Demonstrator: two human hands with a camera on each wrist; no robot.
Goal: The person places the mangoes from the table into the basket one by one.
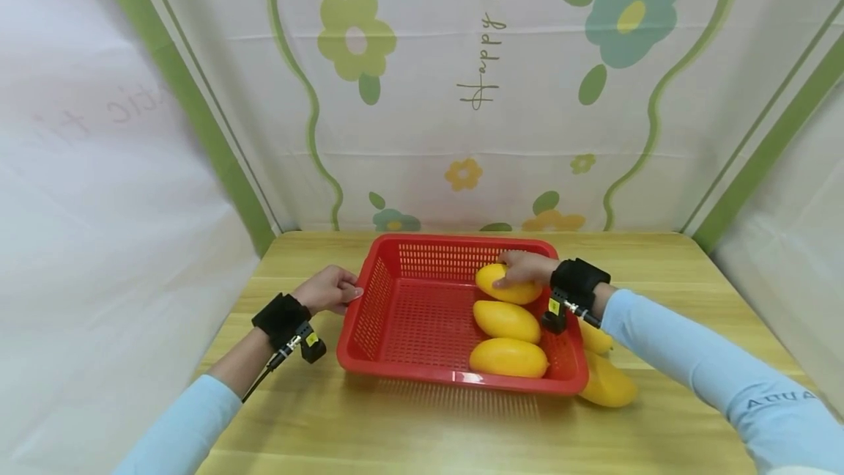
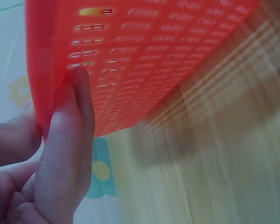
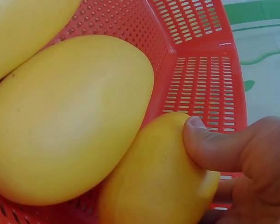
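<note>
A red perforated plastic basket stands on the wooden table, its left side appearing raised. My left hand grips the basket's left rim, thumb on one face and fingers on the other, as the left wrist view shows. Inside the basket's right part, three yellow mangoes lie in a row. My right hand holds the far mango with thumb and fingers at the back right corner. The middle mango and the near mango rest beside it.
Outside the basket's right wall, two more mangoes lie on the table: a front one and one partly hidden behind the wall. A white cloth backdrop with printed flowers rises behind the table, with cloth sides left and right.
</note>
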